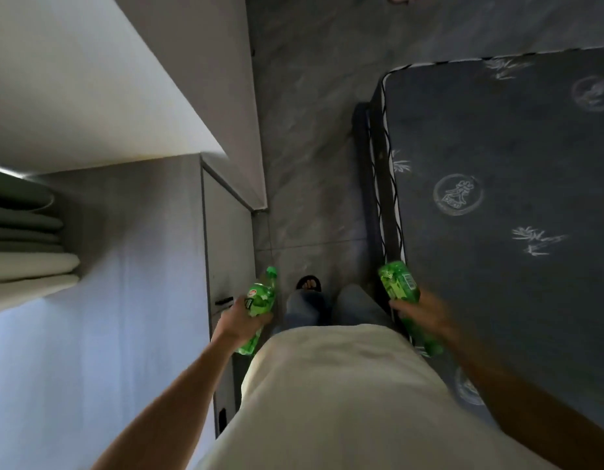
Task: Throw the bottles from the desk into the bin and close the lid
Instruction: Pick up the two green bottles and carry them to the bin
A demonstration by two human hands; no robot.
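I hold a green plastic bottle in each hand, low at my sides. My left hand (241, 318) is closed round the middle of one green bottle (260, 296), whose cap points forward. My right hand (421, 312) grips the other green bottle (397, 281), which is blurred by motion and lies along the bed's edge. No bin and no desk show in this view.
I stand in a narrow strip of grey tiled floor (310, 130). A white wardrobe (124, 79) with folded bedding (26, 239) on a shelf is on the left. A dark patterned mattress (497, 164) on a black frame is on the right.
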